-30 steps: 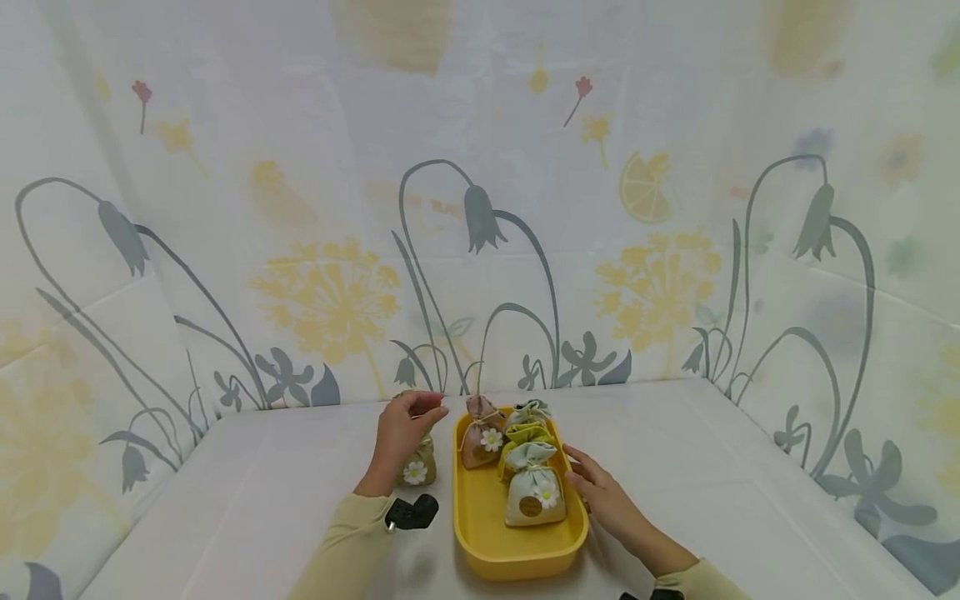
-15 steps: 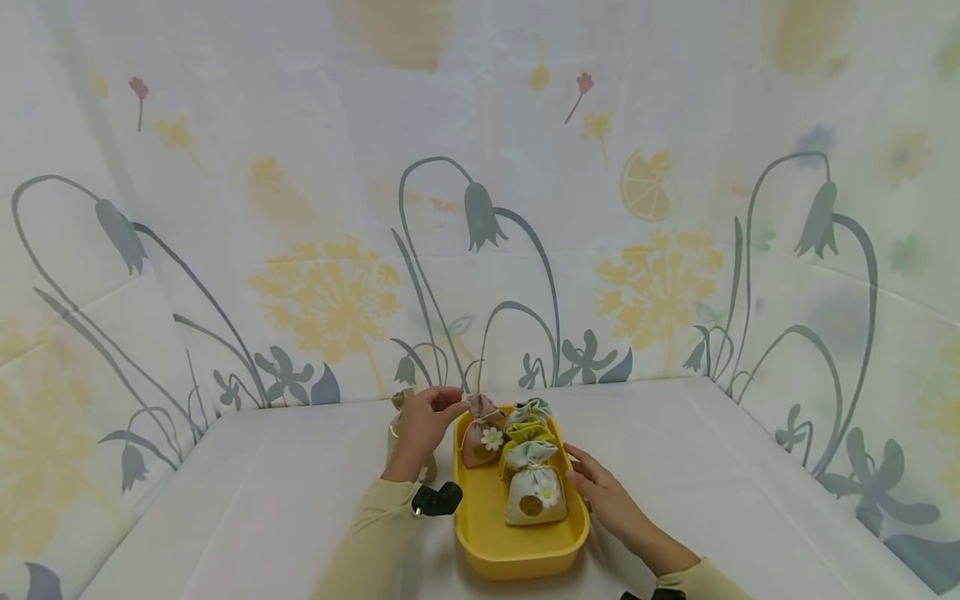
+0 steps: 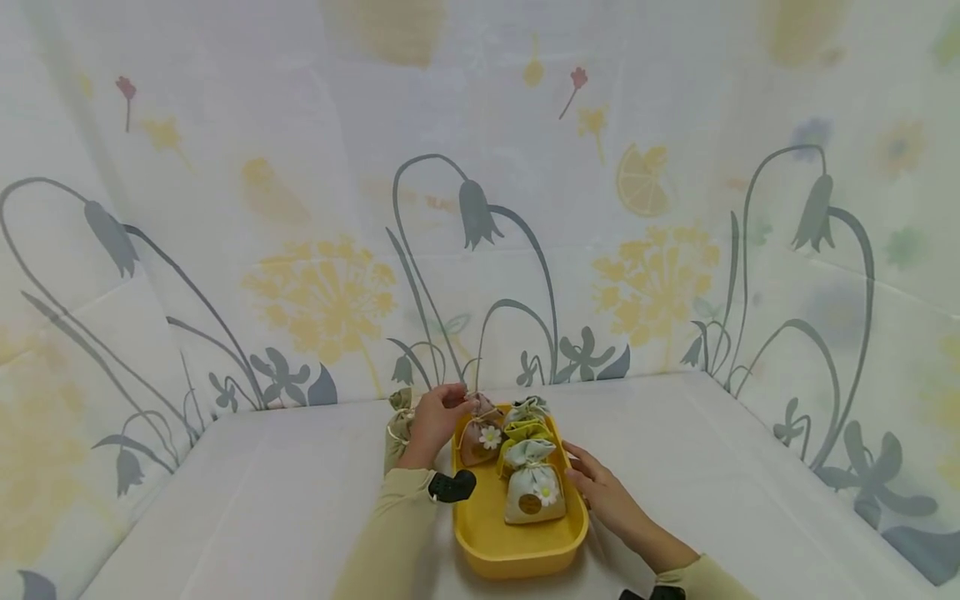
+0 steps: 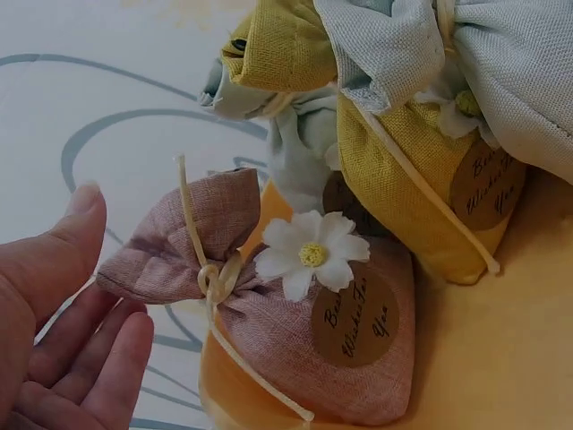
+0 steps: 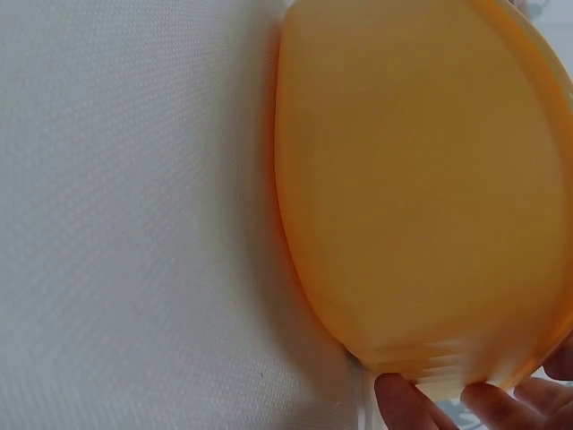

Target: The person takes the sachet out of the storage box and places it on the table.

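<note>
A yellow tray (image 3: 480, 533) holds several small drawstring pouches. The pink pouch (image 4: 358, 394), with a white flower and round brown label, leans at the tray's far left. My left hand (image 3: 437, 427) is at its gathered top; in the left wrist view the thumb stands apart from the fingers, with the cloth tip between. Right of it are a mustard pouch (image 4: 394, 170), a pale blue-green pouch (image 3: 529, 407) behind and a whitish pouch (image 3: 528, 498) in front. My right hand (image 3: 611, 498) rests its fingers against the tray's right outer wall.
An olive pouch (image 3: 397, 429) stands on the white tabletop (image 3: 262, 500) left of the tray, partly behind my left hand. A white cloth (image 3: 510, 275) printed with flowers hangs behind the table and along its sides.
My left hand has moved right, away from the olive pouch, to the pink pouch's top. More of the olive pouch shows. My right hand stays at the tray.
</note>
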Tool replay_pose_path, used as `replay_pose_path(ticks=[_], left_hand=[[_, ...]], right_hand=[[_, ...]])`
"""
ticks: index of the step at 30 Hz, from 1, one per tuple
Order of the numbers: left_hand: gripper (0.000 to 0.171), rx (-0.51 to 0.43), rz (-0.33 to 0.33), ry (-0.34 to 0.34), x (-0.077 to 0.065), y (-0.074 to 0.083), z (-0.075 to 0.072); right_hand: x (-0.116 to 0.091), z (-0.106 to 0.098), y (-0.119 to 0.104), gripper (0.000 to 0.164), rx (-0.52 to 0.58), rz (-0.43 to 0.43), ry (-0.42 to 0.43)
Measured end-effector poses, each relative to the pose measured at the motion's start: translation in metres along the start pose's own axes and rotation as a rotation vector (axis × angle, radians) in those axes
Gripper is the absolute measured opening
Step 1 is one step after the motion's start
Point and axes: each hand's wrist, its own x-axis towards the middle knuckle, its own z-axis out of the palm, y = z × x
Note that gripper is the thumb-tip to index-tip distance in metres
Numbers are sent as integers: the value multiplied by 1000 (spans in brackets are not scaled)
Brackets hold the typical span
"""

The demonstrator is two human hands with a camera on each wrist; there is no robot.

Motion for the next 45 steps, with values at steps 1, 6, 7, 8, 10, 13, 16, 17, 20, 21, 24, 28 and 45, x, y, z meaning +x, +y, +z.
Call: replay_pose_path(ticks=[1, 6, 7, 8, 10, 13, 16, 17, 20, 21, 24, 28, 45], left_hand=[[36, 1, 0, -20, 0, -1, 1], [43, -16, -26, -106, -1, -3, 5], [44, -15, -31, -122, -1, -3, 6], [45, -12, -37, -136, -1, -3, 7], [46, 9, -37, -155, -1, -2, 9], [44, 40, -17, -174, -2, -1, 10], [36, 40, -5, -186, -3, -4, 11], [33, 39, 12, -186, -3, -5, 11], [22, 54, 54, -169, -4, -10, 11], [19, 56, 81, -160, -4, -11, 10], [13, 76, 132, -132, -5, -13, 7], [9, 102, 177, -94, -7, -13, 4], [7, -22, 173, -16, -17, 6, -19]], right_hand=[[0, 0, 0, 49, 0, 1, 2], [0, 2, -2, 48, 8, -2, -13], [0, 3, -2, 48, 8, -2, -14], [0, 3, -2, 48, 9, -3, -16], [-1, 3, -2, 48, 4, -3, -10], [-1, 2, -2, 48, 1, -8, -3], [-1, 1, -1, 49, -1, -17, -5], [-1, 1, -1, 49, -1, -19, -7], [0, 0, -1, 50, -2, -29, -12], [0, 0, -1, 50, -2, -29, -13], [-1, 0, -1, 50, -2, -23, -11], [-1, -1, 1, 51, -5, -14, -8], [-1, 1, -2, 51, -13, -11, -10]])
